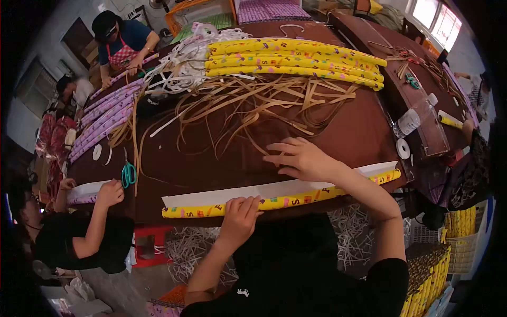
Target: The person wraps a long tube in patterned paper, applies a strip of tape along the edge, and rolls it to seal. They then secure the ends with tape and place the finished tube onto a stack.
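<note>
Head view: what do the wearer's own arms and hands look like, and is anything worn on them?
Both are bare: the left hand and right hand show no gloves, and no rings or watch that I can make out. Forearms are uncovered up to short black sleeves of a dark top. No markings visible at this size.

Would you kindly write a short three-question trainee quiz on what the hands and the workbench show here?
1. True or false: the left hand presses on the long yellow printed fabric tube at the near table edge.
2. What does the right hand rest on: A the brown table, B the teal-handled scissors, C the clear plastic bottle?
3. What colour are the tubes beside the far worker?

Key: 1 true; 2 A; 3 purple, the pile of purple fabric tubes.
</note>
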`<state>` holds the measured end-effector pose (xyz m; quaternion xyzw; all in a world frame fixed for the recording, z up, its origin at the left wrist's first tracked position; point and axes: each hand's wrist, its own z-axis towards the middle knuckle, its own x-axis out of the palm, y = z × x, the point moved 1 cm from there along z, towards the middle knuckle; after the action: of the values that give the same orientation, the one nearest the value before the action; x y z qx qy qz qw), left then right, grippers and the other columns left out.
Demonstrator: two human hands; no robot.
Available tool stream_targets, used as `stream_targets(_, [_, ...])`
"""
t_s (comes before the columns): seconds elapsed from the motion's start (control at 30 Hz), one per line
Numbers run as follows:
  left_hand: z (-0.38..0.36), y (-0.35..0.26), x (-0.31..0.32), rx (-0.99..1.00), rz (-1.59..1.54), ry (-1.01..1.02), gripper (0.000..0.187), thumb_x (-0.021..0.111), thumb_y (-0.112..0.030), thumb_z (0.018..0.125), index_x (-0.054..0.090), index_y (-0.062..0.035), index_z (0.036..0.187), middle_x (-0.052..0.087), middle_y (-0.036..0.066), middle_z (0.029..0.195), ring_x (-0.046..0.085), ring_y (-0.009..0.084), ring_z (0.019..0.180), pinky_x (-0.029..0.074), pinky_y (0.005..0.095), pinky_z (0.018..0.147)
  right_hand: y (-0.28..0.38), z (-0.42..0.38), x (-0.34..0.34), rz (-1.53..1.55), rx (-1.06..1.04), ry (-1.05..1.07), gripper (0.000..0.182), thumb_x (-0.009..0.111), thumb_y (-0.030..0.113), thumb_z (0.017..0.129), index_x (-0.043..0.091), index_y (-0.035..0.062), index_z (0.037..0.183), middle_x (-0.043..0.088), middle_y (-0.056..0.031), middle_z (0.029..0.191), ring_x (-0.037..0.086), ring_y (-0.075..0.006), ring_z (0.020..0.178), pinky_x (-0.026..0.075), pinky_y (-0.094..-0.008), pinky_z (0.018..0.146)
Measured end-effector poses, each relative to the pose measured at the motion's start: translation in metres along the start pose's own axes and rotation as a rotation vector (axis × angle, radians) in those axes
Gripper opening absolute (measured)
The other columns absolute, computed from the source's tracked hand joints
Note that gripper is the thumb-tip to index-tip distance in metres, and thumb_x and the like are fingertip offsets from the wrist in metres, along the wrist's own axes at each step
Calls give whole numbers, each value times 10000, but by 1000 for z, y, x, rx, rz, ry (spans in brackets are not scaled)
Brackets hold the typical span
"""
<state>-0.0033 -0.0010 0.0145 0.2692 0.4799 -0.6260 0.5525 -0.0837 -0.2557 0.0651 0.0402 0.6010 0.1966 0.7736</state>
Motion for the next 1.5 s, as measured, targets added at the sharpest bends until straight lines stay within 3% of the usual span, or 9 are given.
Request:
stream_targets(0.17, [-3,0,3,-6,50,-23,403,688,-137,820,593,9,1183,597,94,1089,537,253,976,415,402,893,-2,71,54,14,-346,210,520,563,328,949,420,258,1443,335,-32,1534,296,-271,1415,218,-519,1145])
stream_targets(0.27, [-5,1,6,-9,56,-41,397,677,-150,831,592,10,1184,595,93,1093,535,251,976,420,401,894,-37,94,74,-232,-426,253,515,508,420,958,419,273,1444,356,-38,1522,334,-258,1397,222,-512,1147])
stream_targets(0.53, [-7,4,7,-15,14,-91,435,692,-133,822,573,11,1215,592,104,1086,535,265,977,421,414,875,-181,121,-3,-636,-99,118,364,587,233,873,643,80,1199,450,-114,1436,394,-262,1348,310,-414,1112])
stream_targets(0.67, [-5,5,6,-7,-4,-65,432,684,-158,840,570,17,1218,587,111,1102,535,264,993,423,407,883,-199,118,-21,-571,36,-72,323,645,105,803,656,86,1125,497,-114,1369,454,-331,1268,367,-420,1068])
stream_targets(0.77, [-6,5,7,-1,1,-55,428,683,-167,845,575,23,1214,586,113,1111,536,262,1001,423,404,886,-178,136,-29,-98,195,-427,236,563,-104,658,630,30,840,622,-133,1096,555,-325,1071,436,-409,930])
stream_targets(0.83, [-5,6,7,3,8,-51,429,683,-171,847,577,26,1213,585,112,1114,535,261,1004,423,403,888,-147,149,-29,-52,231,-692,104,636,-17,703,638,35,793,606,-130,962,563,-333,989,446,-374,860])
stream_targets(1.03, [-6,5,4,-3,11,-35,434,688,-159,833,584,28,1210,585,108,1121,533,253,991,424,395,884,-7,145,56,421,-335,271,295,718,187,823,671,40,1075,606,-137,1078,589,-315,994,490,-396,880])
stream_targets(1.37, [-4,3,5,-7,-8,-51,403,675,-137,835,576,17,1194,595,116,1065,536,264,978,426,402,875,7,129,95,42,-412,153,232,719,213,780,717,52,947,641,-65,929,605,-279,885,504,-394,788])
stream_targets(1.5, [-3,3,4,-4,-12,-56,417,687,-125,825,571,13,1201,587,114,1083,533,268,984,417,410,885,-18,156,39,849,267,172,129,633,110,846,713,51,927,702,-80,790,661,-136,693,477,-260,554])
